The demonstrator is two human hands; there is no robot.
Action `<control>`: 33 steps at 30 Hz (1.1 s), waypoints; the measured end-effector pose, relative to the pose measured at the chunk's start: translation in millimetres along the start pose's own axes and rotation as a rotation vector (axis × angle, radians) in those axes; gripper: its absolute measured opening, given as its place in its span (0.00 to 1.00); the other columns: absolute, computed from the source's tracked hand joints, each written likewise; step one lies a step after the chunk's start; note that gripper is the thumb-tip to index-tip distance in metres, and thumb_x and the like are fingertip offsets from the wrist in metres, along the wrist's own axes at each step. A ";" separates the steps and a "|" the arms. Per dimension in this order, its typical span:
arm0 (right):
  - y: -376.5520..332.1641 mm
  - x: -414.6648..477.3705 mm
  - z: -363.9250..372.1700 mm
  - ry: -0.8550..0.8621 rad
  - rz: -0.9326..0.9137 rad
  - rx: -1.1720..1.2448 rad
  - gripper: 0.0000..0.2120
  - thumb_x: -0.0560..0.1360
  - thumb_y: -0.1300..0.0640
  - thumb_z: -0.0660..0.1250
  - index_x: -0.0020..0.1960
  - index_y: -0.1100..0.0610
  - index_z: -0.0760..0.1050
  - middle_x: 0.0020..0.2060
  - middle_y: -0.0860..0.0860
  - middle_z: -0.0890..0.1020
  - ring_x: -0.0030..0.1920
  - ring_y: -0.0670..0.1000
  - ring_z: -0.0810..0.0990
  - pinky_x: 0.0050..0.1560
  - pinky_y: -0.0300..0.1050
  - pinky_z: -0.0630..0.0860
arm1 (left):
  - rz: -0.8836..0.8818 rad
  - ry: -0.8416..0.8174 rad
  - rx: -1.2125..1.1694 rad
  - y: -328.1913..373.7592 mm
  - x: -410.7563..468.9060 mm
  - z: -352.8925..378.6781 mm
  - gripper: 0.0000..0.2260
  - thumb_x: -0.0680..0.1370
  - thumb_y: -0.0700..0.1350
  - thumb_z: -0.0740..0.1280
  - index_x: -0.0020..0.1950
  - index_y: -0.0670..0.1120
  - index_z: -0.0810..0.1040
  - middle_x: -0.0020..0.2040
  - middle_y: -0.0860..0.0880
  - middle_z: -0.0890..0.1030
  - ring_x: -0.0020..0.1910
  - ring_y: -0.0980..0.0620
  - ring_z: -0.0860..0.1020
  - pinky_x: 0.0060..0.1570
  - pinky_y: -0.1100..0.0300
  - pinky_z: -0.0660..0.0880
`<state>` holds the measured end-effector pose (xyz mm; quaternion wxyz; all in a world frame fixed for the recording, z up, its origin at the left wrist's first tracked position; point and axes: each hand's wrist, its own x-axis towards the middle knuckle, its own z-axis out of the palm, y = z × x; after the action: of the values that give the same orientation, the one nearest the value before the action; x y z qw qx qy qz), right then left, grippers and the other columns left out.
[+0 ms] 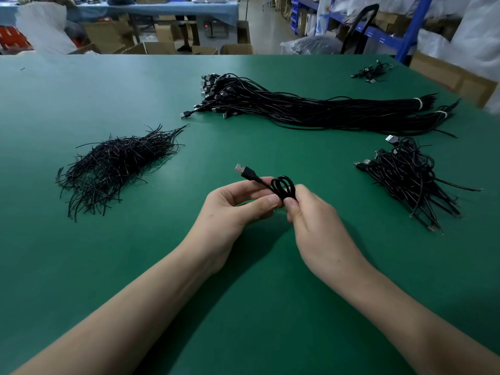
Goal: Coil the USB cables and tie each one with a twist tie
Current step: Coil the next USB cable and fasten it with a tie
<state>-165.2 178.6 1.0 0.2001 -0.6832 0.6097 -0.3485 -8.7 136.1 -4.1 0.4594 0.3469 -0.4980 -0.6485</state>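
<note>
Grip on both sides was closed on one coiled cable (282, 186), held over the green surface (81, 266) at mid-view, close to the person.

Left to right:
- Pile of twist ties (113, 163) lay loose at the left, well apart from the hands. Probably parked there for a left-hand reach.
- Left hand (238, 207): thumb and curled fingers pinched the coil's lower left side. Judged to be the holding side, stopping the loops from springing open.
- Coil: a small oval of several loops, long axis running roughly away from the person, closed end pointing far. USB plug (240, 169) stuck out up and left, metal end aimed far-left, clear of both hands.
- Thin dark stub (277, 213) poked down between the thumbs. Tie end or cable tail, couldn't tell.
- Right hand (311, 212): thumb and fingers pinched the coil's near end from the right, thumb tip almost touching the left thumb. Looked like the twisting side. Tie-off likely under way, not confirmed.
- Bundle of uncoiled cables (311, 106) lay across the far surface, plugs fanned left, tails banded at the right. Presumably feed stock.
- Heap of coiled cables (405, 174) sat at the right, near the right hand, tails pointing near-right. Likely the output pile, placed for a short drop.
</note>
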 end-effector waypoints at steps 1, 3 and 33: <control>0.0 0.3 0.2 -0.001 0.005 -0.006 0.11 0.85 0.54 0.53 0.47 0.54 0.69 0.38 0.46 0.73 0.39 0.45 0.72 0.39 0.46 0.67 | -0.007 -0.014 -0.003 -0.3 -0.1 0.1 0.15 0.70 0.43 0.76 0.56 0.46 0.86 0.54 0.45 0.86 0.51 0.54 0.83 0.49 0.64 0.78; -0.9 0.0 0.9 0.006 0.007 -0.029 0.12 0.85 0.53 0.52 0.48 0.57 0.70 0.39 0.48 0.74 0.40 0.50 0.74 0.41 0.51 0.70 | -0.017 -0.031 -0.002 -0.4 -0.6 0.6 0.14 0.70 0.44 0.76 0.55 0.47 0.86 0.53 0.46 0.86 0.51 0.53 0.83 0.50 0.63 0.79; -4.3 -4.4 -8.4 -0.129 -0.035 -0.179 0.08 0.85 0.56 0.55 0.46 0.52 0.65 0.43 0.48 0.73 0.42 0.53 0.75 0.44 0.56 0.74 | 0.069 0.012 0.158 1.7 0.2 3.1 0.06 0.69 0.44 0.76 0.45 0.46 0.87 0.54 0.37 0.84 0.44 0.55 0.80 0.48 0.65 0.77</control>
<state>-168.3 184.8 8.6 0.1710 -0.7297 0.6124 -0.2516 -11.2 136.7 -1.7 0.4555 0.3685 -0.5564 -0.5892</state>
